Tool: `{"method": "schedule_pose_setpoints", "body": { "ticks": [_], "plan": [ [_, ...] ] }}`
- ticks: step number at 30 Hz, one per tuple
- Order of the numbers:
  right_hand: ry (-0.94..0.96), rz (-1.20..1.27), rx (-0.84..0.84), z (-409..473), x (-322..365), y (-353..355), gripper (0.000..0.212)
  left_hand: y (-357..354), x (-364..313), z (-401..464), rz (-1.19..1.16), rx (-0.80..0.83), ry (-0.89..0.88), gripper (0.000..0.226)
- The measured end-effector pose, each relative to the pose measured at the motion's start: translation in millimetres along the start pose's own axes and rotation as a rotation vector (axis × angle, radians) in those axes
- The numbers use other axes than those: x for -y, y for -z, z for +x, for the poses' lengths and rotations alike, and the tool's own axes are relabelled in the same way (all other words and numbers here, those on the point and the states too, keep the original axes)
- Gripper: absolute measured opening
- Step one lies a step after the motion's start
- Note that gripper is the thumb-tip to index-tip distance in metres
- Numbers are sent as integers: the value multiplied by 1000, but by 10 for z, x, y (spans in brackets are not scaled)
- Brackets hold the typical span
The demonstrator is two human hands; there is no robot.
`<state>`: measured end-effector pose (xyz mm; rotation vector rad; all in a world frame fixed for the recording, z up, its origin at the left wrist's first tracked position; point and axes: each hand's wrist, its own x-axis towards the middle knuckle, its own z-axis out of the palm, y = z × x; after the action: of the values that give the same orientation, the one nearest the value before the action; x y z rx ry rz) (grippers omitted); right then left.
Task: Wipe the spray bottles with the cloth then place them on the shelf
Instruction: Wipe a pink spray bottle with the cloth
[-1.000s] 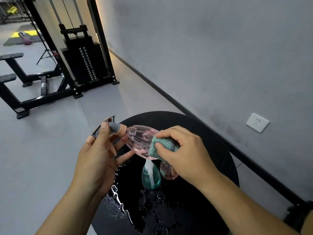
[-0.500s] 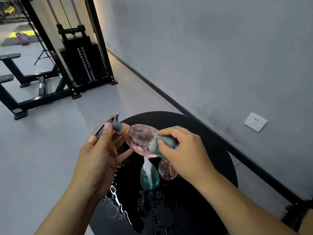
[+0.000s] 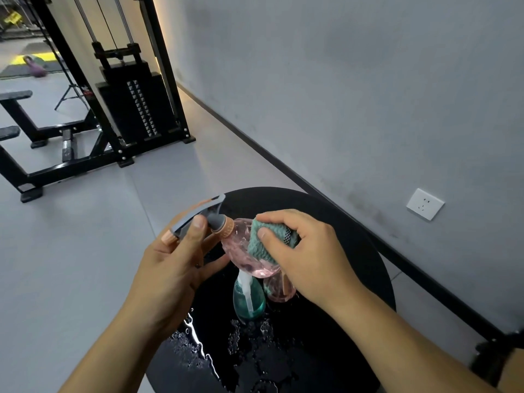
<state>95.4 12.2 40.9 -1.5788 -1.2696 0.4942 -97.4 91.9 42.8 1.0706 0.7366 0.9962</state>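
Note:
My left hand (image 3: 173,268) grips the grey spray head of a clear pink spray bottle (image 3: 241,245), held tilted above a round black table (image 3: 354,251). A teal cloth (image 3: 266,242) is bunched in my right hand (image 3: 309,256) and pressed against the bottle's body. Below them on the table stand a teal bottle with a white pump (image 3: 248,299) and a second pink bottle (image 3: 279,289), partly hidden by my right hand. No shelf is in view.
Water drops (image 3: 198,344) lie on the near part of the table. A grey wall with a white socket (image 3: 424,204) runs along the right. A black cable weight machine (image 3: 133,103) and a bench (image 3: 17,114) stand on the grey floor at the back left.
My right hand has slid the cloth along the pink bottle toward its neck. The bottle and both hands sit slightly higher over the table.

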Motion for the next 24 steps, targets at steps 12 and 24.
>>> {"method": "schedule_pose_setpoints", "body": {
  "ticks": [12,24],
  "plan": [
    [54,-90,50,17,-36,-45,23,-22,27,-3,30,-14,-18,23],
    [158,-154,-38,-6,-84,-94,21,-15,-26,24,-93,-173,-6,21]
  ]
}}
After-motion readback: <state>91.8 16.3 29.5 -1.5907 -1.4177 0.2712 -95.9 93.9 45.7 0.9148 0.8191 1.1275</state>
